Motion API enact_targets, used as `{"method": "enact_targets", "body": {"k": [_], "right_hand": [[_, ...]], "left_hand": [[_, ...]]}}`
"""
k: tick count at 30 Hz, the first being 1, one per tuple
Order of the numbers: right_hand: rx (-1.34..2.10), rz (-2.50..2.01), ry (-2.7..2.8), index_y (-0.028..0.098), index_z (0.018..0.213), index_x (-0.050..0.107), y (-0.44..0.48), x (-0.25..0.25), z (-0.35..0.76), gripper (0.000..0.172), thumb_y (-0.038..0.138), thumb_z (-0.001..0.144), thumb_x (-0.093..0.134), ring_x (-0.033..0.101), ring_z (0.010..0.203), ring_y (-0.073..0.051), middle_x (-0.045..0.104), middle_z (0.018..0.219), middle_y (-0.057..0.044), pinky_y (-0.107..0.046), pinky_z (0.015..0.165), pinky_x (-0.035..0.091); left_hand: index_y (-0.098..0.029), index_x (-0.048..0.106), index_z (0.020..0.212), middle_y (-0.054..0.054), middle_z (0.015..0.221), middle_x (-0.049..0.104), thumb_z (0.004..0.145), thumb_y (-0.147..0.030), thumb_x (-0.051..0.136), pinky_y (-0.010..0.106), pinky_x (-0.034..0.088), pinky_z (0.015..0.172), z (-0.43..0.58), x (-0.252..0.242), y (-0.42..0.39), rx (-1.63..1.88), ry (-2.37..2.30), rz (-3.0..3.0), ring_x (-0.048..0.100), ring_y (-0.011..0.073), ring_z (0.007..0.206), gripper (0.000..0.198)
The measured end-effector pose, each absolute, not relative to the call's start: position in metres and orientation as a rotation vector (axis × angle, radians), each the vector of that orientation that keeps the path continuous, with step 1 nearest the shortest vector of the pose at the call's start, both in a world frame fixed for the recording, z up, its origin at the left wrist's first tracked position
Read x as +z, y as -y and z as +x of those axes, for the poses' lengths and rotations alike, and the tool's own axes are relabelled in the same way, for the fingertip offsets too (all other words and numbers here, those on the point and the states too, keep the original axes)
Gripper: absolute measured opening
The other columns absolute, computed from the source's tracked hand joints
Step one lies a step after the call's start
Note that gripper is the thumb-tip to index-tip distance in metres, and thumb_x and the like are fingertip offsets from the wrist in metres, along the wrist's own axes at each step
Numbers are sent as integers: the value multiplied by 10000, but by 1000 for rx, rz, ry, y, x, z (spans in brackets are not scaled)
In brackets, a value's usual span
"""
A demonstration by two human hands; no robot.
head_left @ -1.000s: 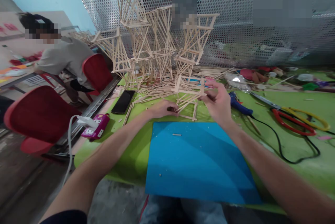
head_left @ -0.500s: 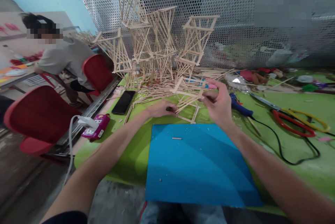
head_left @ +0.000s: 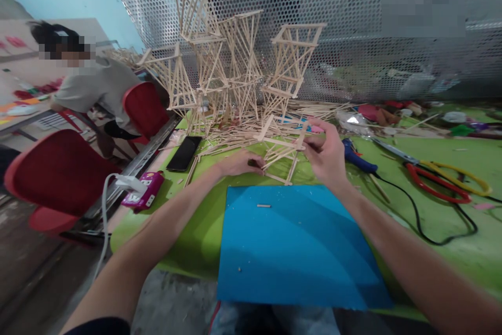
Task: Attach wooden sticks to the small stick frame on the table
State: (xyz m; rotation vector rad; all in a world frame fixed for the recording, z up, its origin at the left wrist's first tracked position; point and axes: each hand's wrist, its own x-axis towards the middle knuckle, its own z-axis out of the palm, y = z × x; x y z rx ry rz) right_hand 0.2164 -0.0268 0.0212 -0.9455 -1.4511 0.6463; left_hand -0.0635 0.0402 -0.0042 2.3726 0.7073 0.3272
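Both hands on the small stick frame, just past the blue mat: left hand pinches its lower corner, right hand its top edge. Keep grip light and support near joints; thin sticks would likely twist apart.

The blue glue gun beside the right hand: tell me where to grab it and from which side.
Take the glue gun by its blue body, coming from above and from the right, probably. It lies flat on the green table, so the top is open. The right hand and stick frame crowd its left side. Its black cord trails right and toward the person, so lift gently.
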Motion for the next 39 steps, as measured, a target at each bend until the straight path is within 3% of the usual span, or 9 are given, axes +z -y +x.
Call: {"method": "enact_targets", "body": {"k": [10, 18, 25, 39], "right_hand": [[617, -962, 1509, 282, 1400, 535, 25, 16, 224, 633, 469, 874, 834, 780, 823, -239, 842, 960, -43, -370, 704, 586], [613, -965, 1508, 272, 1393, 537, 25, 17, 225, 605, 403, 872, 816, 791, 854, -242, 820, 916, -15, -380, 730, 599], [580, -967, 1492, 276, 1398, 521, 23, 19, 227, 568, 448, 925, 786, 779, 817, -247, 800, 885, -24, -382, 690, 586], [508, -976, 1499, 279, 1430, 521, 25, 19, 227, 586, 448, 938, 788, 807, 928, -294, 813, 934, -57, -477, 847, 656]], "left_hand": [[-254, 838, 1047, 21, 1118, 825, 975, -447, 784, 304, 526, 910, -64, -6, -40, 356, -766, 2382, 747, 192, 976, 214], [-244, 835, 1023, 19, 1092, 828, 963, -473, 790, 302, 518, 899, -63, -5, -38, 360, -771, 2359, 747, 192, 964, 241], [-247, 829, 1080, 26, 1106, 817, 984, -438, 767, 285, 510, 886, -61, -7, -37, 361, -706, 2308, 741, 181, 980, 223], [-238, 817, 1042, 34, 1108, 789, 1012, -504, 724, 295, 511, 886, -58, -11, -38, 331, -694, 2378, 716, 182, 975, 283]]}}
